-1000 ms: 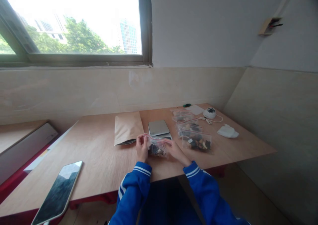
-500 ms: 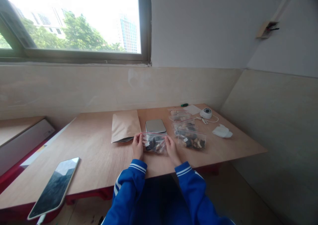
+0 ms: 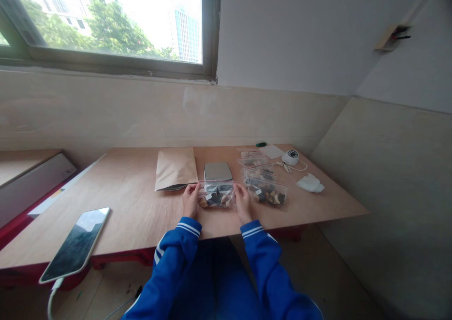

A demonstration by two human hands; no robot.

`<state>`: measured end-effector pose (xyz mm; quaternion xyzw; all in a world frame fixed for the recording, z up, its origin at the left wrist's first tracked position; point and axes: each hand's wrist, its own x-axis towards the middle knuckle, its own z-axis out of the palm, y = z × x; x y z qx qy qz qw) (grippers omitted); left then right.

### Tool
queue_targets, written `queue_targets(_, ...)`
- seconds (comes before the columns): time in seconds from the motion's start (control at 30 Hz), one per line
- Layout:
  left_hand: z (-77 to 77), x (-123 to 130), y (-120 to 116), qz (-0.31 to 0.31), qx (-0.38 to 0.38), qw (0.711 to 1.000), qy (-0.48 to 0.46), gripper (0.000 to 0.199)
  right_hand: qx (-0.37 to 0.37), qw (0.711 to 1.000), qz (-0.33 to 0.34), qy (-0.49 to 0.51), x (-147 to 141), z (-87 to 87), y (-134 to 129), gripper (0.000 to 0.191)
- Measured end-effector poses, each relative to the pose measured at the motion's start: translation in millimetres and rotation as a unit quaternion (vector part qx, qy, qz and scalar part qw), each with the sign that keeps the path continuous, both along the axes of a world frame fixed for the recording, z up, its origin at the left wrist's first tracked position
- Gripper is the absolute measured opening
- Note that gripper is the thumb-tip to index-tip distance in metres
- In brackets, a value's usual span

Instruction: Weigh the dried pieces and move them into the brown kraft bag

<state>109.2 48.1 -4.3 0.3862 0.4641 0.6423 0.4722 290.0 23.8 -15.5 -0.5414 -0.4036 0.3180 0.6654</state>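
Note:
Between my two hands is a clear zip bag [image 3: 216,196] with a red seal line along its top. Dark and tan dried pieces and a small white label show inside it. My left hand [image 3: 190,200] pinches the bag's upper left corner, and my right hand [image 3: 242,202] pinches the upper right one. Right behind the bag lies a flat digital scale [image 3: 218,170] with a metal plate. To its left is a brown kraft paper pouch [image 3: 176,168], its dark mouth facing me. More filled zip bags [image 3: 269,191] lie in a row to the right of my right hand.
A phone [image 3: 76,244] with a white cable lies at the table's front left edge. On the right are a white dome camera [image 3: 290,157] with its cord, a crumpled white wrapper [image 3: 310,183], a white sheet [image 3: 272,151] and a small green tool [image 3: 261,144].
The camera view has tilted down slightly. Both hands still grip the zip bag's corners, and the bag now appears spread flatter, its contents showing more plainly.

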Motion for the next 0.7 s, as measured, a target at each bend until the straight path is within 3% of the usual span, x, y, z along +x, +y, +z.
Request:
queue_targets(0.27,-1.4,-2.1,-4.8,-0.010,-0.005,1.000,-0.009,0.038,-0.017,0.999,0.013,0.023,0.5,1.5,-0.9,0.045)
queue_targets(0.7,2.0,-2.4,-8.0,0.009,0.024,0.998,0.055,0.032,0.003,1.000,0.002,-0.029,4.0,-4.8,0.9,0.052)
